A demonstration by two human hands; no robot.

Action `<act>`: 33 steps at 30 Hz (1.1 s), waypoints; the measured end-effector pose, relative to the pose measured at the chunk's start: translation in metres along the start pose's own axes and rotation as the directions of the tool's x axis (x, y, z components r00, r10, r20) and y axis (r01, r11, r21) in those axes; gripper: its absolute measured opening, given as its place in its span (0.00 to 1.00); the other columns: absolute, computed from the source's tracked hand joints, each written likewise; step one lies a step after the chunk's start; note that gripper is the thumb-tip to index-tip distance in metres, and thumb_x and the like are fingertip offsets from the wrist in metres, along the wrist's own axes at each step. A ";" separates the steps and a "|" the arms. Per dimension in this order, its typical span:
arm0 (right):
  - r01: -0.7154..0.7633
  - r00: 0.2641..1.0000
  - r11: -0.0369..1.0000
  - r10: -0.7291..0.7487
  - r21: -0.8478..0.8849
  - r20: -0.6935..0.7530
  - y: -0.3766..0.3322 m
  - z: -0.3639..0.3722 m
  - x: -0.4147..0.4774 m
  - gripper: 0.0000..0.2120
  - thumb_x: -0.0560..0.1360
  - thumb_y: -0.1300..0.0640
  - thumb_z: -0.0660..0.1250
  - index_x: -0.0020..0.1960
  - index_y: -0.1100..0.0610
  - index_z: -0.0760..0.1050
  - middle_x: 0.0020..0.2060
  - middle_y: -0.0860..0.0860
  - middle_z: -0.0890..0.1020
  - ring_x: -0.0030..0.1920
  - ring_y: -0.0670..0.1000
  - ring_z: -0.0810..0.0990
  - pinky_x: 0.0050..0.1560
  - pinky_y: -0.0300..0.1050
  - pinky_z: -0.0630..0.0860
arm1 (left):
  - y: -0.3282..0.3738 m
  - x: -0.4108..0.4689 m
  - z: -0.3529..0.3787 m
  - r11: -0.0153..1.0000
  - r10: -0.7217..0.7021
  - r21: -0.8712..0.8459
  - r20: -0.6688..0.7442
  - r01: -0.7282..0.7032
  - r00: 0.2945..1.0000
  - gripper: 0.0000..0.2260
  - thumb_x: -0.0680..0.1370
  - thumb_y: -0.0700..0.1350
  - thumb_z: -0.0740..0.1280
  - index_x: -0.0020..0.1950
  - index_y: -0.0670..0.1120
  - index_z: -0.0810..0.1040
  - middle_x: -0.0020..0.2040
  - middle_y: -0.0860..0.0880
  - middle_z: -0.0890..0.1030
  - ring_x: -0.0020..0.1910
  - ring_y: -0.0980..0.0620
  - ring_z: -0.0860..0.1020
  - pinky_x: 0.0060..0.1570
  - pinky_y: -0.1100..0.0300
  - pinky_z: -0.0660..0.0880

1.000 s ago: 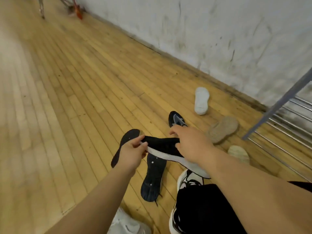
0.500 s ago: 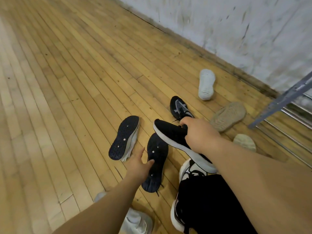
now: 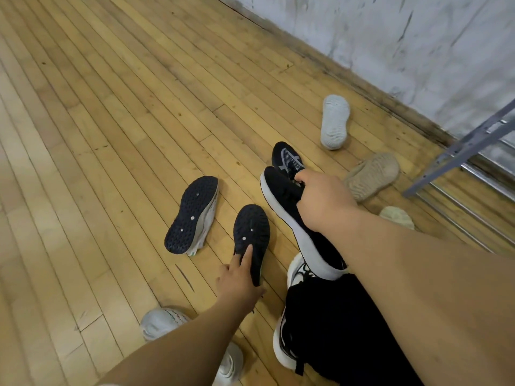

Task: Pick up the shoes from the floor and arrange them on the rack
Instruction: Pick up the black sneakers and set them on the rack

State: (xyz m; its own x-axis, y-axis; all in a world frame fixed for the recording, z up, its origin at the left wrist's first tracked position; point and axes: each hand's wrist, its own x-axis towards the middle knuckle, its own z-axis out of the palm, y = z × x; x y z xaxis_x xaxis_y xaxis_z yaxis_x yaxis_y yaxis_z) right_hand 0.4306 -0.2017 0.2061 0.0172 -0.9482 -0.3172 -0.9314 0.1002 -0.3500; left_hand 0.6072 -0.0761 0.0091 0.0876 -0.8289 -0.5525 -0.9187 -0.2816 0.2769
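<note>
My right hand (image 3: 320, 201) grips a black shoe with a white sole (image 3: 278, 196) by its opening and holds it above the floor. My left hand (image 3: 239, 282) rests at the heel end of an upturned dark-soled shoe (image 3: 252, 232), index finger lying straight on the sole. A second upturned dark-soled shoe with a white side (image 3: 192, 218) lies just to its left. A black shoe with a grey pattern (image 3: 287, 157) sits upright behind the held one. The grey metal rack (image 3: 459, 151) stands at the right edge.
Upturned white (image 3: 334, 121) and beige (image 3: 373, 174) shoes and a pale shoe toe (image 3: 397, 215) lie near the rack. White shoes (image 3: 164, 321) lie under my left forearm. A black-and-white sneaker (image 3: 298, 274) pokes from under black fabric (image 3: 348, 330). The white wall (image 3: 418, 51) runs behind.
My left hand let go of the black shoe, dropped to the floor and reached the heel of the upturned dark-soled shoe. My right hand keeps hold of the black shoe.
</note>
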 end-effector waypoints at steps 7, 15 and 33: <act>-0.071 0.997 0.997 0.070 0.027 0.029 0.002 -0.003 0.001 0.24 0.79 0.63 0.65 0.74 0.51 0.70 0.67 0.56 0.77 0.63 0.59 0.76 0.52 0.47 0.72 | 0.001 0.003 -0.008 0.985 0.055 -0.161 -0.015 -0.057 0.998 0.48 0.75 0.49 0.67 0.74 0.73 0.31 0.76 0.49 0.64 0.66 0.39 0.69 0.60 0.47 0.74; -0.106 0.993 0.994 0.105 0.014 0.055 -0.002 -0.011 -0.002 0.24 0.78 0.65 0.64 0.72 0.52 0.71 0.67 0.55 0.76 0.63 0.59 0.76 0.57 0.50 0.76 | -0.049 0.011 -0.036 0.859 0.094 -0.509 0.053 -0.054 0.994 0.32 0.82 0.38 0.53 0.78 0.69 0.57 0.76 0.49 0.65 0.47 0.50 0.77 0.35 0.65 0.77; -0.067 0.981 0.925 0.129 0.375 -0.144 -0.001 -0.110 -0.015 0.26 0.78 0.60 0.67 0.74 0.45 0.71 0.69 0.50 0.76 0.65 0.55 0.77 0.54 0.43 0.71 | 0.070 -0.015 -0.186 0.378 0.128 -0.880 -0.259 -0.289 0.957 0.27 0.79 0.44 0.72 0.74 0.61 0.69 0.68 0.55 0.78 0.64 0.54 0.79 0.62 0.50 0.79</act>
State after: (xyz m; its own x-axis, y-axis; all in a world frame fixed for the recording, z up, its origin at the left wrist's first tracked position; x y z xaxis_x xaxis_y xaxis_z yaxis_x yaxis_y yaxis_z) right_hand 0.3918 -0.2207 0.3082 -0.1561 -0.9608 -0.2293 -0.7258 0.2690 -0.6332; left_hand 0.6134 -0.1735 0.1828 0.0656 -0.9548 -0.2898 -0.0340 -0.2924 0.9557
